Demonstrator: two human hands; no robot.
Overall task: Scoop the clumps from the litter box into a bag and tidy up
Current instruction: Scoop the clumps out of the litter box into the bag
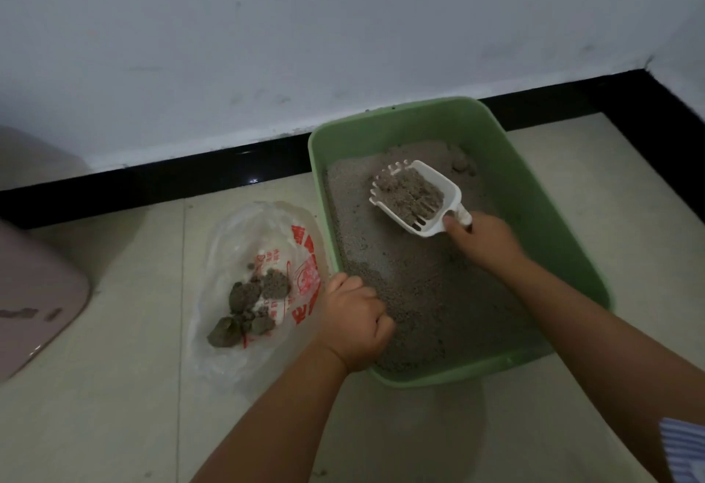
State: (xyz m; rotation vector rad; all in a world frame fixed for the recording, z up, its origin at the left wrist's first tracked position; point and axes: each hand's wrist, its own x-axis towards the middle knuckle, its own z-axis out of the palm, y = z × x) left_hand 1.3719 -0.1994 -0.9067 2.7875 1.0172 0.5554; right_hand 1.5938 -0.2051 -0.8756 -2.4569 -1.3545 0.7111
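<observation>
the right hand (486, 240) is closed around the handle of a white scoop (414, 198), with the thumb lying near the base of the scoop head. the scoop is held just above the litter, and its slotted head points away from the hand, toward the far left. it carries a load of grey litter and clumps. around and under this hand is the green litter box (534, 192), filled with grey litter (416, 291) — one more lump (461, 164) lies in the far corner, beyond the scoop.

the left hand (356, 320) is curled over the near left rim of the litter box, and the fingers grip the edge. just to the left of this hand, touching the side of the box, lies a clear plastic bag (229, 253) with red print, open on the tiled floor (114, 406). inside the bag there are several dark clumps (250, 305), in a small heap.

further left of the bag, well apart from it, is the corner of a pink object (34, 299) — i cannot tell what it is. behind the box runs a black baseboard (190, 173) under a white wall (305, 24). a striped sleeve (684, 448) shows at the right arm.
</observation>
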